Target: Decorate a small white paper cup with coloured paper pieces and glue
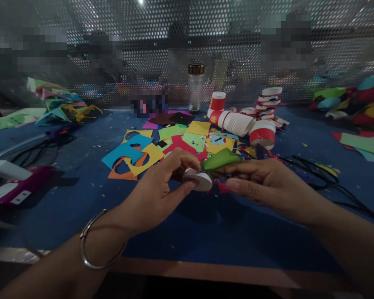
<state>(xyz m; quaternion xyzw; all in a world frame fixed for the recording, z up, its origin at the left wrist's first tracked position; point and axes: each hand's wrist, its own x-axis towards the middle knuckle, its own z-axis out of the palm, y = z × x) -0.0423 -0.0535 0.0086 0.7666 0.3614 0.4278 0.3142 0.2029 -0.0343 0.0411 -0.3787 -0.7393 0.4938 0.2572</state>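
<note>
My left hand (171, 182) pinches a round white piece (198, 180) by its edge between thumb and fingers; it looks like the bottom of a paper cup. My right hand (255, 178) is closed on a piece of green paper (221, 158), which reaches to the far rim of the white piece. Where the two meet is partly hidden by fingers and shadow. Just beyond the hands, cut sheets of coloured paper (123, 153) lie in a loose pile, some with round holes. A few red scraps (222, 187) show below the green paper.
Stacked paper cups (233, 121) and cut cup pieces (269, 101) stand back right, near a glass bottle (196, 91). Dark cables (318, 168) run along the right. A purple power strip (34, 182) with a white plug sits left. Perforated metal (162, 41) closes off the back.
</note>
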